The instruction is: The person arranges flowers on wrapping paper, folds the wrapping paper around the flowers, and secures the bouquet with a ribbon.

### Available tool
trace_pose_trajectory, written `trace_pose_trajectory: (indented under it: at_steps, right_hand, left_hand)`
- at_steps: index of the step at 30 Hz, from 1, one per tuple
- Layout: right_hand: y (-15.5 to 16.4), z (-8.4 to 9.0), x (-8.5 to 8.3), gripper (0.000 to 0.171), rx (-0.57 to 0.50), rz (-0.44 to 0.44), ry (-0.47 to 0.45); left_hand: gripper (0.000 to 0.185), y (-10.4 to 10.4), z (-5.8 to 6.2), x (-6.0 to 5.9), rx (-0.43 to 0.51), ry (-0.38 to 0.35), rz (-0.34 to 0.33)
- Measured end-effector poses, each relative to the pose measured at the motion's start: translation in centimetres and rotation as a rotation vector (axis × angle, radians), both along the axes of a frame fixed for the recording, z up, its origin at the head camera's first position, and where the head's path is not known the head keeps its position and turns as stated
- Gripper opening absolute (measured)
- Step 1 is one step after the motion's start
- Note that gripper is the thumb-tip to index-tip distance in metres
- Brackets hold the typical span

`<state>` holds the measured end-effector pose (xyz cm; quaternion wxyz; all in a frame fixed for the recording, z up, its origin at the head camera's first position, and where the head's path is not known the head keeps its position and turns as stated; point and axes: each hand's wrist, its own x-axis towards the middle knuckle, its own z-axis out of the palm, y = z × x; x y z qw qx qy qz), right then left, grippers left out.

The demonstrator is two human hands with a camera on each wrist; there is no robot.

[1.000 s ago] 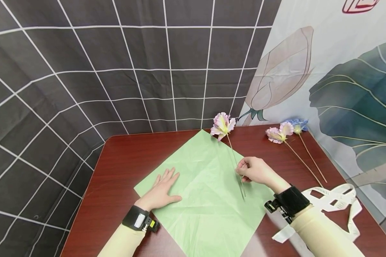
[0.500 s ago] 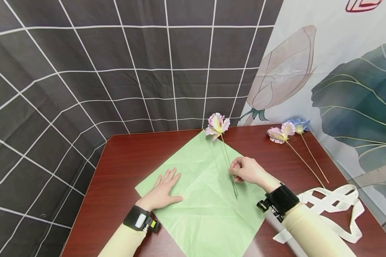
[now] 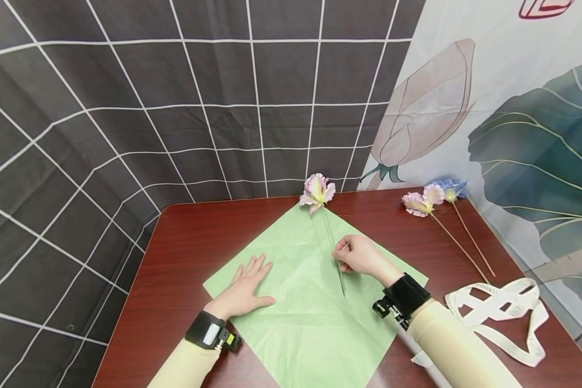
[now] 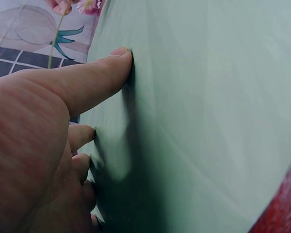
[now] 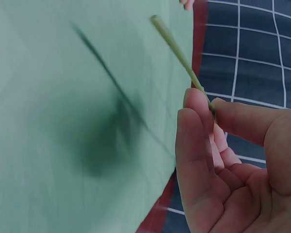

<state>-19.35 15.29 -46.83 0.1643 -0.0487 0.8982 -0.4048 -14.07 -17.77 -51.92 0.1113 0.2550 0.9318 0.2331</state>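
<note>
Looks like early days on the wrapping: right hand (image 3: 361,256) pinches the stem of one flower (image 3: 317,191) just above the green paper (image 3: 315,323), bloom at the far corner. Left hand (image 3: 244,288) lies flat, fingers straight, pinning the sheet. Two more flowers (image 3: 429,198) (and the ribbon (image 3: 504,310)) wait untouched, well off to the right.

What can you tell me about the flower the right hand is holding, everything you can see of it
The flower looks artificial: a ruffled pink-and-cream bloom with a yellowish centre on a long, thin, straight green stem. The right hand pinches the stem about midway between thumb and fingers. Its shadow on the sheet in the right wrist view suggests it is held above the green paper sheet. The bloom sits over the sheet's far corner; the stem slants back toward the person.
</note>
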Motion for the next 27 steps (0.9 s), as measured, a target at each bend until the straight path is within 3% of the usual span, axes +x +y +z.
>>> trace_pose_trajectory:
  at_steps: [27]
  right_hand:
    - [-3.7, -2.1, -1.3, 0.014, 0.031, -0.068, 0.02]
  left_hand:
    - [0.087, 0.1, 0.4, 0.1, -0.006, -0.02, 0.016]
